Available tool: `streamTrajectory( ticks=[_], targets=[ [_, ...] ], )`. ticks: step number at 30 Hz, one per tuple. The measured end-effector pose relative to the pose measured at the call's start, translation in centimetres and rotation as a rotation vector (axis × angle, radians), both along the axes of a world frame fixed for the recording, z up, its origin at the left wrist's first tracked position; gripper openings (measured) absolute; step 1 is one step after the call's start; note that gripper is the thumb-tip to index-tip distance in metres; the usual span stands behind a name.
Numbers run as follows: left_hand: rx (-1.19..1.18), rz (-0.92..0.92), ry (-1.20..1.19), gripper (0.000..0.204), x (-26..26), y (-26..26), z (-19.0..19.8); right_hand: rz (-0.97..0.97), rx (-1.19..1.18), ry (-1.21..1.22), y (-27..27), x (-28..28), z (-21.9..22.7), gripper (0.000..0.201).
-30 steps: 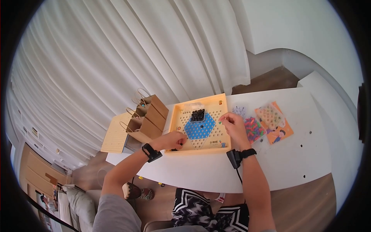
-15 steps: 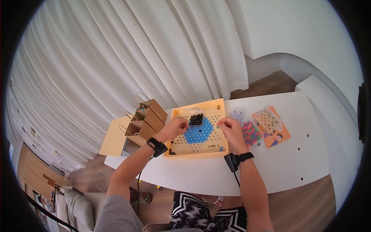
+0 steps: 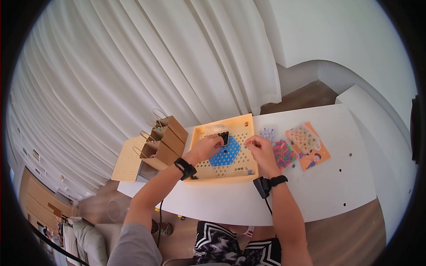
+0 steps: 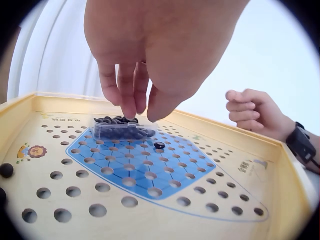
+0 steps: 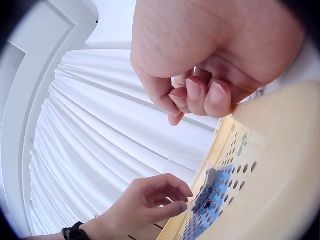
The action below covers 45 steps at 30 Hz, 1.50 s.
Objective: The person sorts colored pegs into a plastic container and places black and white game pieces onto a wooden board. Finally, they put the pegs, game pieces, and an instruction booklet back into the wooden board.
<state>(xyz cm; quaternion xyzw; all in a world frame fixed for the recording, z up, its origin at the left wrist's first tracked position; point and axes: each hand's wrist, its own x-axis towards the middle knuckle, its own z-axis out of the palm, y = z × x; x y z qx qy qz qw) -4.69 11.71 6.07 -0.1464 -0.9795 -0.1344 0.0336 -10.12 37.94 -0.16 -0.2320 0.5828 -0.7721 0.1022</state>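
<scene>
My left hand [image 3: 209, 148] reaches down over a small clear box [image 4: 112, 134] of black beads, its fingertips right at the beads. The fingers point down and the thumb stands a little apart from them. The box sits on the blue hexagon [image 4: 135, 167] of a wooden Chinese checkers board [image 3: 248, 177]. One loose black bead [image 4: 159, 145] lies in front of the box. More black beads [image 4: 6, 170] lie at the board's near left corner. Beside the board's right rim hangs my right hand [image 3: 262, 154], fingers loosely curled, with nothing visible in them.
Brown paper bags [image 3: 166, 142] and a perforated wooden board [image 3: 126, 159] stand left. To the right lie a bag of colourful pegs [image 3: 284, 154], a bag of pale pieces [image 3: 267, 134] and an orange booklet [image 3: 319, 157] under a clear pack. A white curtain [image 3: 146, 57] hangs behind the table.
My left hand has moved from the board's near left corner up and right to the bead box. The right hand has stayed by the right rim. The head view has shifted slightly.
</scene>
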Motion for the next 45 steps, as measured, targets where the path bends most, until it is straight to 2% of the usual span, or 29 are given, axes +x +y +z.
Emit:
streamTrajectory(
  ticks=[3, 9, 15, 22, 24, 25, 27, 31, 33, 45],
  targets=[
    [-0.1, -0.064, -0.056, 0.019, 1.2, 1.4, -0.3, 0.003, 0.0, 0.009, -0.1, -0.1, -0.1, 0.009],
    [-0.202, -0.01, -0.043, 0.014, 0.9, 2.2, -1.7, 0.0, 0.01, 0.004, 0.0, -0.1, 0.0, 0.009],
    [-0.114, -0.021, -0.05, 0.013, 0.5, 0.2, -2.1, 0.001, -0.008, -0.002, 0.0, 0.0, 0.0, 0.009],
    [-0.125, 0.03, -0.039, 0.012, 2.7, -4.0, -0.2, -0.008, -0.002, 0.012, 0.0, 0.1, 0.2, 0.008],
    [-0.286, 0.033, 0.018, 0.011, 3.3, -5.4, 0.0, -0.015, -0.005, -0.015, 0.1, 0.2, 0.4, 0.008],
    [-0.289, 0.035, 0.016, 0.011, 3.7, -5.9, 0.0, -0.009, -0.009, -0.029, 0.2, 0.2, 0.4, 0.008],
    [-0.539, 0.042, -0.045, 0.006, 4.4, -6.5, -0.1, -0.001, -0.013, -0.041, 0.1, 0.2, 0.4, 0.009],
    [-0.585, 0.009, -0.059, 0.004, 5.6, -6.5, -0.1, -0.001, -0.003, -0.019, 0.1, 0.1, 0.4, 0.009],
    [-0.6, -0.037, 0.052, 0.003, 5.6, -6.9, -0.9, -0.007, 0.006, -0.008, 0.2, 0.1, 0.6, 0.009],
    [-0.695, -0.12, 0.077, 0.004, 5.9, -7.4, -1.4, -0.007, -0.01, -0.016, 0.1, 0.1, 0.3, 0.007]
  ],
)
